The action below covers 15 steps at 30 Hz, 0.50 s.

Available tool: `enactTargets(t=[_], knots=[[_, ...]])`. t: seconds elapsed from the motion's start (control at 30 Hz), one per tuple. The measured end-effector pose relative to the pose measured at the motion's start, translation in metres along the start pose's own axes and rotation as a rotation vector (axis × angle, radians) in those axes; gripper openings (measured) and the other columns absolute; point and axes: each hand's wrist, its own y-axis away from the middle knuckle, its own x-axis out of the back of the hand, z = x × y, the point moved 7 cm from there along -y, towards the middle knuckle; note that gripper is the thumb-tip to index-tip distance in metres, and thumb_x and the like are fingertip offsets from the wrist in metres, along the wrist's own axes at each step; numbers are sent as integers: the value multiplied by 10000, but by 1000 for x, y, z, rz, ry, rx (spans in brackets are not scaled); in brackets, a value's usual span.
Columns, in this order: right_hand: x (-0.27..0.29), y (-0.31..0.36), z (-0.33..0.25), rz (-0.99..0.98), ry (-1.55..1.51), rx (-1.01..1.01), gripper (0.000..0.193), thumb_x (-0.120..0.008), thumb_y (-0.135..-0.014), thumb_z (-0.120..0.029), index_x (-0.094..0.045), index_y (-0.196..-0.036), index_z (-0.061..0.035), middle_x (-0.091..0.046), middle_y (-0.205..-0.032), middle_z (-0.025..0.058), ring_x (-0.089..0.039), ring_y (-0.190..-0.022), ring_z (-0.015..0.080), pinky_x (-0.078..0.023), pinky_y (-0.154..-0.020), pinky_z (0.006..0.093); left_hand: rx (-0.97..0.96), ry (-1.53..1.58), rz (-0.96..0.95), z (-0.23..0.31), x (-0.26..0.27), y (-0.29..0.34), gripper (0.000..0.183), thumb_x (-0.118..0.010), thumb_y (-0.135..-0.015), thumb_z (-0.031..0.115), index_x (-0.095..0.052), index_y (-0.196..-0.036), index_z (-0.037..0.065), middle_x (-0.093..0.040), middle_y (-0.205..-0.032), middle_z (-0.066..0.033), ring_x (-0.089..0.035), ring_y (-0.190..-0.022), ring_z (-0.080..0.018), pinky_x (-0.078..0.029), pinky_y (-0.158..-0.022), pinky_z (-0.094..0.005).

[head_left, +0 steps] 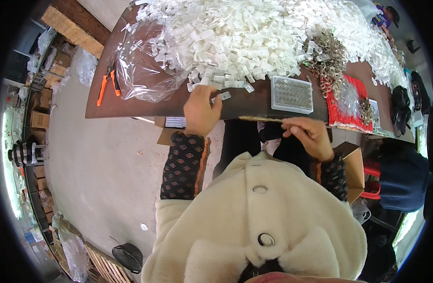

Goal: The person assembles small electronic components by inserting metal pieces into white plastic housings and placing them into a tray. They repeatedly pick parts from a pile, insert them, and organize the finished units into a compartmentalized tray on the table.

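My left hand [202, 111] is over the table's near edge, its fingers curled and closed at a small clear plastic case [224, 95]. Just beyond it spreads a big heap of similar clear plastic pieces [230, 37]. My right hand [312, 137] is held in front of the table edge with its fingers bent together; anything between them is too small to make out. Between the hands, on the table, lies a clear plastic tray [292, 111] with rows of small round items.
Orange-handled pliers [103, 89] and a crumpled clear bag [148, 70] lie at the left. Beside the tray on the right are a pile of small metal rings [327, 52] and a red ribbed tray [337, 111]. An open cardboard box [351, 170] stands below. Another person [385, 19] is at the far right.
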Motion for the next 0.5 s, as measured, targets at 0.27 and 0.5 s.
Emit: enactTargets(t=[0.27, 0.5], knots=[[8, 35, 25, 36, 89, 104, 223, -606, -947, -16, -660, -1161, 11, -719, -1022, 123, -691, -874, 150, -543, -788, 268, 131, -93, -56, 21, -24, 15, 232, -750, -802, 103, -623, -993, 69, -629, -924, -97, -598, -844, -281, -490, -770, -403], [4, 18, 35, 122, -488, -9, 156, -595, -968, 0, -604, -1120, 34, -660, -887, 47, -618, -742, 63, -499, -647, 209, 131, 604, -249, 136, -58, 58, 222, -750, -847, 51, -612, -1018, 14, -660, -895, -58, -597, -712, -98, -484, -629, -240]])
